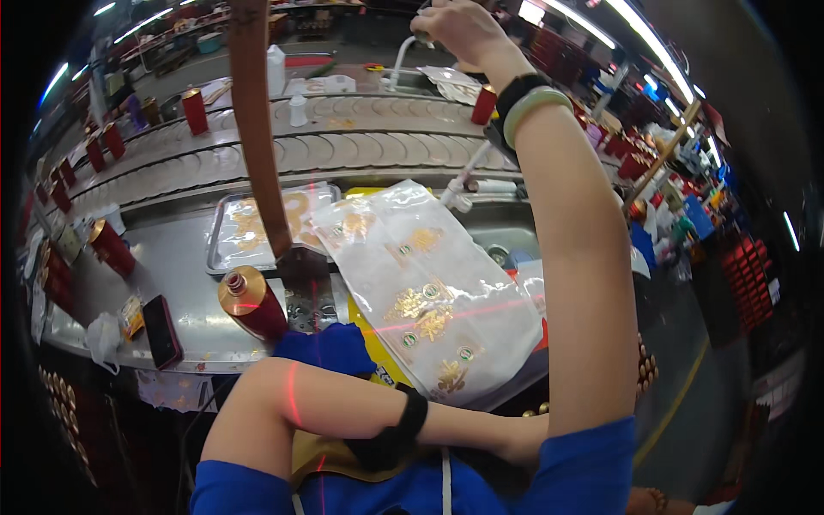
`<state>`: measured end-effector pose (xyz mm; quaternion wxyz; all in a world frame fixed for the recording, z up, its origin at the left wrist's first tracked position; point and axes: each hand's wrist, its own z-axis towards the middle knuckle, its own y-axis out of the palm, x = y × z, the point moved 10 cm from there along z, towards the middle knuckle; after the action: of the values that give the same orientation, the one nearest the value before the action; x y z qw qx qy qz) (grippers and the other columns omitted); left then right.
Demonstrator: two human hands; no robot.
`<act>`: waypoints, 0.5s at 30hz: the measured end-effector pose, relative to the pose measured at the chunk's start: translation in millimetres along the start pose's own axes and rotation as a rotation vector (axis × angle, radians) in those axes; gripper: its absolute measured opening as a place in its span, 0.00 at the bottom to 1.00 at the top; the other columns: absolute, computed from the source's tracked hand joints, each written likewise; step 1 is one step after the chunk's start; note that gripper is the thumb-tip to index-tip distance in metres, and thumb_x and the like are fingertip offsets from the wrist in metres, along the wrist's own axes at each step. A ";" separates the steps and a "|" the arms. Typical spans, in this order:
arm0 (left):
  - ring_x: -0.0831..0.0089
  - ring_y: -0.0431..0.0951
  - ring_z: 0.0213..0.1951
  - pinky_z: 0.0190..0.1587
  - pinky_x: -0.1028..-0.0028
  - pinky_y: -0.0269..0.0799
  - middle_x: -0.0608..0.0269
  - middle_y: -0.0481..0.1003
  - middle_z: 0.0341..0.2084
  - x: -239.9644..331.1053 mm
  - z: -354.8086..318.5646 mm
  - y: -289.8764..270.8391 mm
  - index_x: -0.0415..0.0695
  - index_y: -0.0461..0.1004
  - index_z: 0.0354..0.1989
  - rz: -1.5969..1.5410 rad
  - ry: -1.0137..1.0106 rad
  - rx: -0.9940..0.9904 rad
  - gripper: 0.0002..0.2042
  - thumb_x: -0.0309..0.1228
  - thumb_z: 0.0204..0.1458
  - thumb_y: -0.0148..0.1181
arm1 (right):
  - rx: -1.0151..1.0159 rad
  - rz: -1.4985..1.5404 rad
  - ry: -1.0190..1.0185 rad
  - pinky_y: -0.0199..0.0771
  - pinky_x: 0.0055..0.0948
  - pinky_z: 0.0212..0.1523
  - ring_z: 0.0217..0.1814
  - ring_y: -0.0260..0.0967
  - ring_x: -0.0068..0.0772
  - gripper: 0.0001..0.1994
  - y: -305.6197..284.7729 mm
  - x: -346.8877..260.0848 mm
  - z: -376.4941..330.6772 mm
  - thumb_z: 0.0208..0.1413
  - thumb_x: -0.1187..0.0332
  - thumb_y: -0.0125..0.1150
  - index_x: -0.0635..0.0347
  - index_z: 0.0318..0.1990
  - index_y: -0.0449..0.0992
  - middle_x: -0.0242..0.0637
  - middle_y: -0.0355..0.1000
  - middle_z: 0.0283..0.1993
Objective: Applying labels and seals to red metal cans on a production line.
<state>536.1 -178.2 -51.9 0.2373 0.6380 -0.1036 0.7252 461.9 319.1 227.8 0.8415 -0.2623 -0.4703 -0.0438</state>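
My right arm is raised across the view, a pale bangle and black band on its wrist. At the top edge, my right hand [462,33] has its fingers curled at a small dark thing I cannot make out. My left forearm lies bent across my body; my left hand [521,444] is by my right elbow, its fingers hidden. In front of me, a clear sheet of gold decals [403,275] lies over a yellow sheet [382,365]. A red bottle with a gold shoulder [256,307] leans left of it, beside a blue cloth [322,348].
A brown post [251,129] rises before a metal tray [219,225] of decals. Behind runs a conveyor [369,150] with red bottles. At left lie a phone [162,333] and a plastic bag [104,339]. A sink [506,227] with a white tap [459,193] is at right.
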 end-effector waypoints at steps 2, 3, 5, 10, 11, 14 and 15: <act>0.66 0.82 0.39 0.43 0.65 0.78 0.53 0.80 0.36 -2.2 5.0 4.7 0.36 0.74 0.46 0.036 0.000 -0.024 0.10 0.21 0.56 0.55 | -0.022 0.125 -0.009 0.79 0.36 0.49 0.49 0.78 0.32 0.08 6.5 -19.1 9.8 0.50 0.65 0.65 0.47 0.38 0.81 0.27 0.78 0.37; 0.65 0.82 0.39 0.43 0.64 0.78 0.53 0.80 0.36 -2.3 6.6 6.4 0.35 0.74 0.46 0.054 0.000 -0.032 0.10 0.22 0.56 0.55 | 0.023 0.090 -0.055 0.78 0.35 0.46 0.46 0.77 0.30 0.08 1.3 -35.3 16.5 0.50 0.66 0.65 0.45 0.38 0.80 0.25 0.76 0.35; 0.64 0.82 0.40 0.44 0.64 0.77 0.52 0.80 0.37 1.0 8.7 9.5 0.35 0.74 0.46 0.086 0.007 -0.041 0.10 0.22 0.57 0.55 | 0.162 0.117 -0.242 0.74 0.29 0.44 0.47 0.75 0.26 0.09 -22.7 -79.0 23.0 0.50 0.67 0.64 0.42 0.40 0.80 0.23 0.75 0.35; 0.61 0.82 0.42 0.45 0.62 0.77 0.50 0.79 0.40 8.7 4.2 13.3 0.34 0.75 0.46 0.174 0.007 -0.039 0.10 0.23 0.58 0.56 | 0.190 0.257 -0.565 0.73 0.27 0.48 0.48 0.73 0.23 0.06 -77.5 -191.9 32.8 0.51 0.70 0.61 0.46 0.36 0.76 0.21 0.72 0.35; 0.60 0.81 0.43 0.45 0.62 0.77 0.50 0.79 0.41 8.7 1.1 10.1 0.34 0.75 0.46 0.192 -0.001 -0.028 0.10 0.23 0.58 0.56 | 0.318 0.307 -0.566 0.74 0.26 0.47 0.47 0.74 0.23 0.04 -98.2 -201.4 33.0 0.52 0.70 0.61 0.46 0.33 0.75 0.21 0.72 0.33; 0.59 0.81 0.44 0.46 0.61 0.77 0.48 0.79 0.42 9.8 -8.4 5.0 0.33 0.76 0.47 0.252 -0.018 0.004 0.11 0.24 0.58 0.56 | 0.380 0.421 -0.572 0.74 0.26 0.47 0.47 0.75 0.24 0.04 -119.0 -219.8 37.5 0.52 0.70 0.62 0.46 0.31 0.73 0.21 0.72 0.31; 0.58 0.81 0.45 0.47 0.61 0.77 0.48 0.79 0.43 11.1 -12.1 3.3 0.33 0.76 0.47 0.272 -0.023 0.012 0.11 0.24 0.58 0.56 | 0.358 0.379 -0.603 0.73 0.26 0.47 0.47 0.74 0.24 0.04 -117.2 -225.4 36.9 0.52 0.70 0.62 0.46 0.31 0.74 0.21 0.72 0.32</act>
<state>523.0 -173.2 -42.6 0.1318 0.6278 -0.1876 0.7438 271.1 197.2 106.6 0.6912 -0.1947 -0.6397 0.2741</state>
